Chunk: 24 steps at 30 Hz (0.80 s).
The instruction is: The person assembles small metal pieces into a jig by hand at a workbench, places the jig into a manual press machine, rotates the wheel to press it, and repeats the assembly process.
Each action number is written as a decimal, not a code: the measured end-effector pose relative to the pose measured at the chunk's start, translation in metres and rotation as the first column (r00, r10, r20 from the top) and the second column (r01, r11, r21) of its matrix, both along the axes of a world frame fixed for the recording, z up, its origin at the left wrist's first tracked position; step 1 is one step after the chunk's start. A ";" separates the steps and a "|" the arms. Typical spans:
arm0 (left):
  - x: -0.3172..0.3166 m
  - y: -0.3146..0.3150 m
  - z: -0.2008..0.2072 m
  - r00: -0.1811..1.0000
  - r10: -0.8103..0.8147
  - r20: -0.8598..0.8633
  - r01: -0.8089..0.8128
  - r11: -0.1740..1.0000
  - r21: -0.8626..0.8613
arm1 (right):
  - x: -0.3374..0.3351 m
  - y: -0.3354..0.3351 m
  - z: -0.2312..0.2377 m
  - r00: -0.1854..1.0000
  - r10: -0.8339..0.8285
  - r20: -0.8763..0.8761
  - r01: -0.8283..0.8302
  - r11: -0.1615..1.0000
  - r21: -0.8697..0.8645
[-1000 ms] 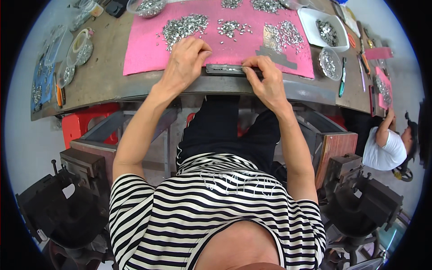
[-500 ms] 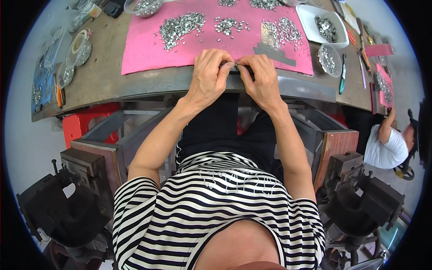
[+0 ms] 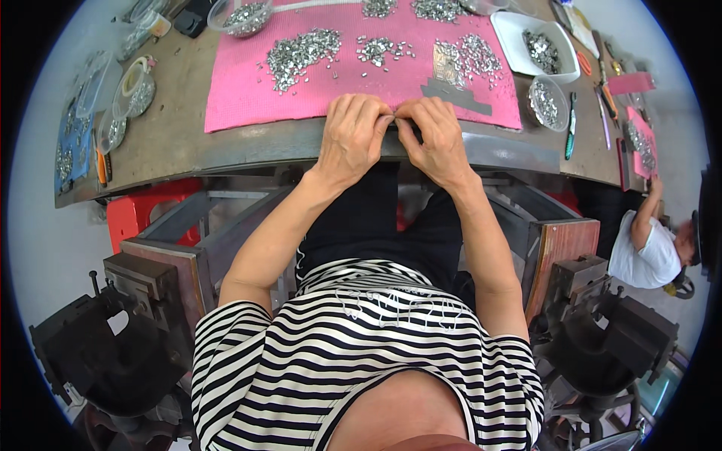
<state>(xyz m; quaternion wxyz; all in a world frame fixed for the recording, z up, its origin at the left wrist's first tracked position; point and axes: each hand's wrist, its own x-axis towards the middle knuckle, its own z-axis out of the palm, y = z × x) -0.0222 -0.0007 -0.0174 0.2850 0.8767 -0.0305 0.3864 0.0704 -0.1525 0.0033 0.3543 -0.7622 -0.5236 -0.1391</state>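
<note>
My left hand (image 3: 352, 135) and my right hand (image 3: 435, 139) meet at the front edge of the pink mat (image 3: 248, 101). Both are closed, thumbs and forefingers pinched tip to tip. Whatever they hold between them is too small and too covered to name. Beyond my fingers, small silvery metal pieces lie on the mat: a big pile (image 3: 301, 54) to the left, a smaller cluster (image 3: 382, 49) in the middle and a spread pile (image 3: 477, 59) to the right. A flat grey strip (image 3: 459, 98) lies just past my right hand.
A white tray (image 3: 505, 37) and a clear round tub (image 3: 547, 104) of metal pieces stand at right, beside a teal-handled tool (image 3: 571, 128). More tubs (image 3: 135, 94) and an orange-handled tool (image 3: 101, 164) are at left. Machine vises (image 3: 128, 331) flank me. Another person (image 3: 647, 244) works far right.
Both hands have shifted slightly down toward me, still pinched together. The view has tilted a little. The other person at right has moved slightly.
</note>
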 end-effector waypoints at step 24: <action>0.040 0.147 0.011 0.987 0.153 -0.052 -0.155 0.986 -0.055 | 0.042 0.101 0.004 0.994 0.089 0.059 -0.076 0.978 -0.195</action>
